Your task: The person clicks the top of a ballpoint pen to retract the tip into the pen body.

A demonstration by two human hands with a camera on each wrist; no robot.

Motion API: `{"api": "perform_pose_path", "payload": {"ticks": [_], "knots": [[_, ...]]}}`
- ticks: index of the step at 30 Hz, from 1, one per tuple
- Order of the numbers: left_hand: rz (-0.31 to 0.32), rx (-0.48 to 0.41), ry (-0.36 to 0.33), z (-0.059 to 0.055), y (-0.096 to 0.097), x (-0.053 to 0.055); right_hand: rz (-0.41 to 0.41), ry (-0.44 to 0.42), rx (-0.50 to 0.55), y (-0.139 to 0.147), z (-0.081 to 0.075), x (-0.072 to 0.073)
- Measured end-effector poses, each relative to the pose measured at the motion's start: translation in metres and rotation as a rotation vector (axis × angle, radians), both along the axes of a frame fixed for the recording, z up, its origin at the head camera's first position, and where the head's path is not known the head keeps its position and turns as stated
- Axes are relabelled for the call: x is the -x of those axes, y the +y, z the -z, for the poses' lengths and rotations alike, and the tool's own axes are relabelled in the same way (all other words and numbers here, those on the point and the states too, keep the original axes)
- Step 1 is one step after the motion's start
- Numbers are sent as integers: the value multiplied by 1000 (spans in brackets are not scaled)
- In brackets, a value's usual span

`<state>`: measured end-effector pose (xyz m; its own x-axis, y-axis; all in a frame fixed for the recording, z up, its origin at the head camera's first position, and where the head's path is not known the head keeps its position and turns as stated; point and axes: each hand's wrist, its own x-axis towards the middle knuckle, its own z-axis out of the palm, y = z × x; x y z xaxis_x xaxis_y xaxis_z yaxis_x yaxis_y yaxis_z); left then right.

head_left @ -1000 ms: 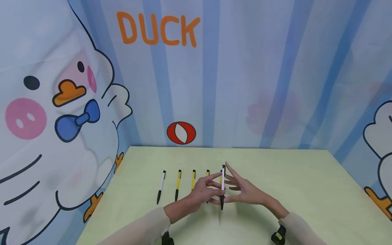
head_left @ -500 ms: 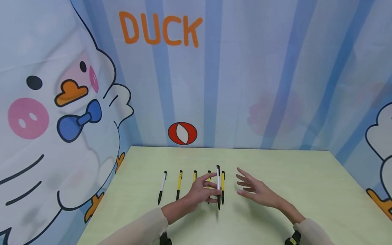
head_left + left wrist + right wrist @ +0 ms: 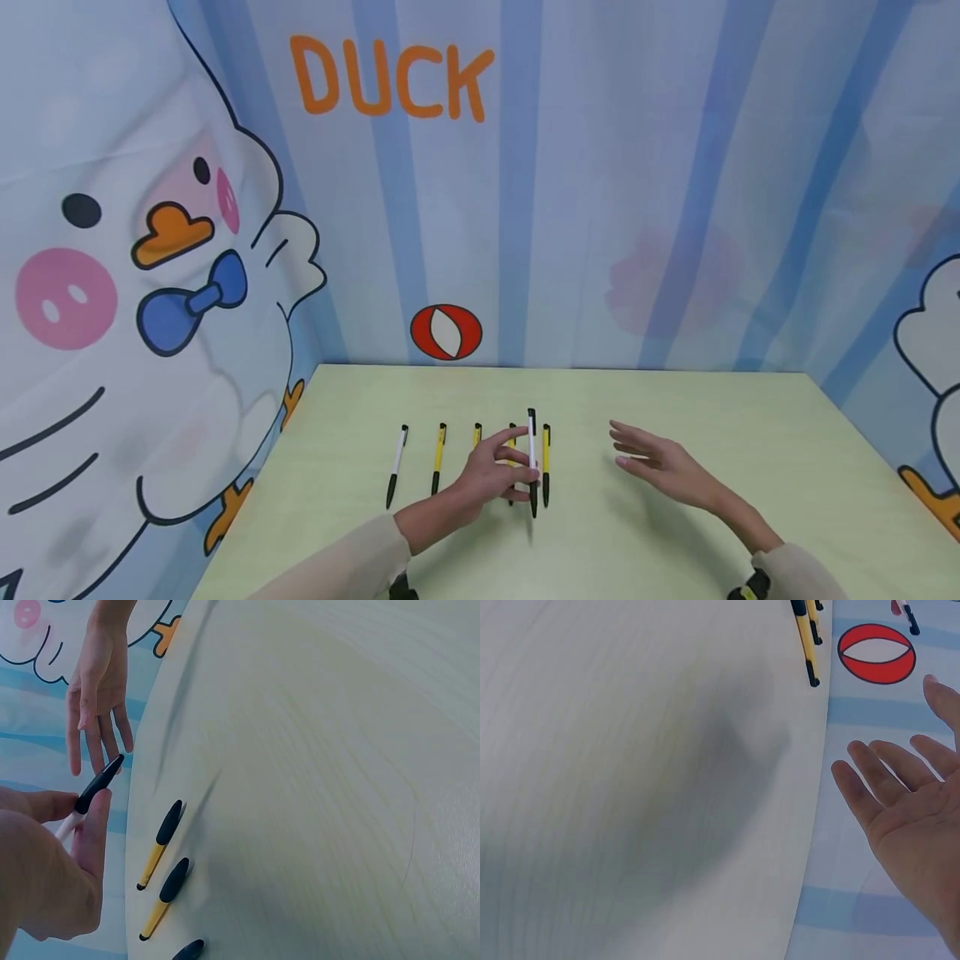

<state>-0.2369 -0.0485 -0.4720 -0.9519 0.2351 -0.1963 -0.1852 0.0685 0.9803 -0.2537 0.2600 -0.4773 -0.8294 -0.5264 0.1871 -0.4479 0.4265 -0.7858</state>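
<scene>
A white pen with a black grip (image 3: 532, 450) stands nearly upright above the table, pinched between the fingers and thumb of my left hand (image 3: 483, 475). In the left wrist view the black end of this pen (image 3: 100, 784) sticks out past the fingertips. My right hand (image 3: 667, 467) hovers to the right, apart from the pen, its fingers extended and holding nothing; the right wrist view shows its palm (image 3: 922, 825). Just right of the held pen lies a yellow pen (image 3: 546, 462). Other yellow pens are partly hidden behind my left hand.
A row of pens lies on the pale yellow table (image 3: 675, 400), with a white pen (image 3: 397, 467) at the left end and a yellow pen (image 3: 438, 457) beside it. Behind the table hangs a blue striped cloth (image 3: 570, 208) with duck drawings.
My right hand has come away from the white pen and moved to the right. My left hand keeps the pen and has shifted slightly left.
</scene>
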Motion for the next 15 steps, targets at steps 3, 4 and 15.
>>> {"api": "perform_pose_path", "payload": {"ticks": [3,4,15], "knots": [[-7,1,-1,2,1,0,22,-2,9,6,2,3],[-8,2,-3,2,1,1,30,-2,8,8,2,4],[-10,28,1,-1,4,6,106,13,-37,24,4,7]]}}
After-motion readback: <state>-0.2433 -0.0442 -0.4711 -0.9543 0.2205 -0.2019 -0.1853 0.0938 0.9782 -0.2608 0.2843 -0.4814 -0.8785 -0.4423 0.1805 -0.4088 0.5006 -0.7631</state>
